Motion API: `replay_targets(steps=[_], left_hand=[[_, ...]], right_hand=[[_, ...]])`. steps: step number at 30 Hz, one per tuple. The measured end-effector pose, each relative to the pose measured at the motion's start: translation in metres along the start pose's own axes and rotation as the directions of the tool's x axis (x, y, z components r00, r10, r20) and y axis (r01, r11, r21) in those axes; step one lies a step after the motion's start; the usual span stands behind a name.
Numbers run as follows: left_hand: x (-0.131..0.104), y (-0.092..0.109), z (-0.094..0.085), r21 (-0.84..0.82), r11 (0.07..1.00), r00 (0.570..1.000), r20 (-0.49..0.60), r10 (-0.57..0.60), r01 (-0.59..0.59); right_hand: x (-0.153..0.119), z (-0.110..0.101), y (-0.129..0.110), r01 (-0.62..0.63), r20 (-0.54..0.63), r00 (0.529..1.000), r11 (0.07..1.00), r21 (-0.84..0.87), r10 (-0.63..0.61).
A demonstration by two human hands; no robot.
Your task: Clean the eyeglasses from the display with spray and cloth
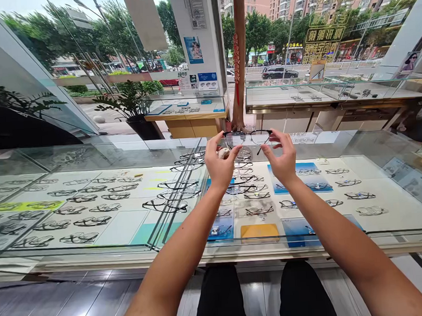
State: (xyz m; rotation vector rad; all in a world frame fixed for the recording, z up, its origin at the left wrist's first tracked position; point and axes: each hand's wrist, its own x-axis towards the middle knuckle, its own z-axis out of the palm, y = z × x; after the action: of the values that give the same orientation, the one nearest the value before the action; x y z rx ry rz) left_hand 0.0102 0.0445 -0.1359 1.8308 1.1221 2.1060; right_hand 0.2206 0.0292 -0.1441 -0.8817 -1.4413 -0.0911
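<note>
Both of my hands hold a pair of eyeglasses [260,137] with dark upper rims, raised above the glass counter. My left hand [219,166] pinches the left side of the frame. A small crumpled whitish thing [223,153], perhaps a cloth, is tucked in the same hand. My right hand [282,160] grips the right side, its fingers curled around the end. One dark temple tip hangs down near my right thumb. Below and left of my hands, several dark-framed glasses [178,184] stand in a column on the counter.
Rows of glasses fill the display case [413,211], along with blue cards [295,178] and a yellow case-like item [259,232]. Farther back are another showcase [189,109], a wooden post [239,55] and a potted plant [135,103]. A dark sleeve [17,123] shows at left.
</note>
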Motion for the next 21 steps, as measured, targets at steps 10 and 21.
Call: replay_targets(steps=[10, 21], left_hand=[[-0.0008, -0.0055, 0.0023, -0.013, 0.999, 0.998, 0.048, -0.046, 0.047], [-0.0011, 0.0015, 0.0019, 0.003, 1.000, 1.000, -0.015, -0.001, 0.001]], right_hand=[[0.0014, -0.0028, -0.0041, 0.024, -0.033, 0.999, 0.998, -0.053, -0.026], [0.0009, -0.0023, -0.0038, -0.004, 0.041, 0.999, 0.997, -0.078, 0.007]])
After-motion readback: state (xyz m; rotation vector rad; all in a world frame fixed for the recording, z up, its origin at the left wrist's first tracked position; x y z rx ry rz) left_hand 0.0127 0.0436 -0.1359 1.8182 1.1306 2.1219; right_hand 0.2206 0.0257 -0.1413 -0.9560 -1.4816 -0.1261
